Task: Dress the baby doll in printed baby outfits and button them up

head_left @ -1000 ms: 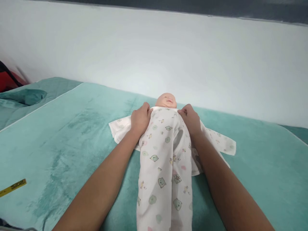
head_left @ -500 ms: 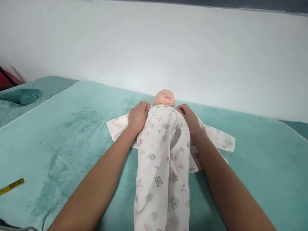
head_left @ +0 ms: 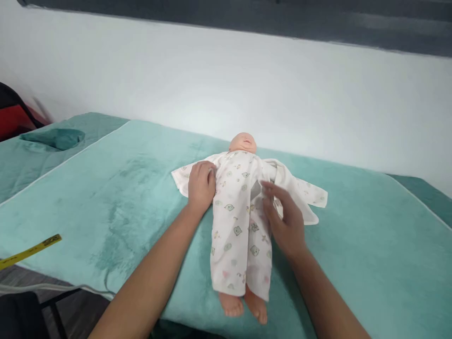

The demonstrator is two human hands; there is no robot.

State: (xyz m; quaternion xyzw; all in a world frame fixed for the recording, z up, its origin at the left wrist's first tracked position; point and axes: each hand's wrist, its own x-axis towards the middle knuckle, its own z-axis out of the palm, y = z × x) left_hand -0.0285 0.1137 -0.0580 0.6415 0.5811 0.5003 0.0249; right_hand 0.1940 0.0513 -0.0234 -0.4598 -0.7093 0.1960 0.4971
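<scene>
A baby doll (head_left: 243, 142) lies on its back with its bare feet toward me. White patterned trousers (head_left: 231, 226) cover its legs and reach up to its chest. Beneath them a matching white top (head_left: 300, 193) spreads out, sleeves to both sides. My left hand (head_left: 202, 186) is closed at the left edge of the trousers, fingers curled against the cloth and partly hidden. Over the right side of the trousers hovers my right hand (head_left: 286, 221), slightly blurred, its fingers apart and holding nothing I can see.
A teal padded cover (head_left: 353, 254) lies under the doll, against a white wall (head_left: 212, 80). At the left are a yellow measuring strip (head_left: 31, 251), a pale cable (head_left: 52, 286) and a red and black item (head_left: 16, 117). Bunched teal cloth (head_left: 56, 138) lies at the far left.
My right hand has left the upper edge of the trousers and come down toward me. My left hand has slid slightly lower. The view has shifted, and the doll's feet now show.
</scene>
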